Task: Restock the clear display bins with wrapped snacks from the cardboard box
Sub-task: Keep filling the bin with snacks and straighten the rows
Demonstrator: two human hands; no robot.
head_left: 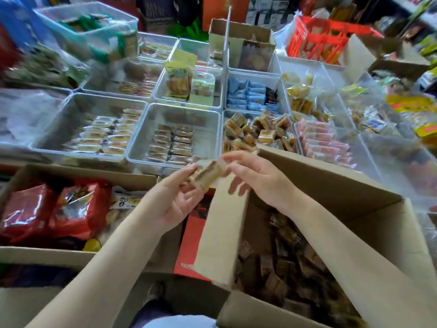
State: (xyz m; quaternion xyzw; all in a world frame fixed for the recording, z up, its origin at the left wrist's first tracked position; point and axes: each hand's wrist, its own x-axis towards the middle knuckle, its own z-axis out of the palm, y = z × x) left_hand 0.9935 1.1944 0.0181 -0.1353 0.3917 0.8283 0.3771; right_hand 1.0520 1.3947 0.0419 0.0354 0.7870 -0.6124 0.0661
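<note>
Both hands meet over the near edge of the display, above the cardboard box (343, 197). A brown wrapped snack (207, 175) sits between them: my left hand (176, 197) holds it from below with curled fingers, and my right hand (253, 175) pinches its upper right end. The box at lower right is filled with many dark brown wrapped snacks (283, 263). Just beyond the hands stands a clear bin (212, 129) with two short rows of brown snacks (172, 145). To its right, another clear bin holds a heap of similar brown wrapped snacks (260, 131).
Several more clear bins of wrapped goods spread across the display behind. A second cardboard box (78, 172) at left holds red snack bags (78, 209). A red plastic basket (324, 39) and a tall open carton (243, 43) stand at the back.
</note>
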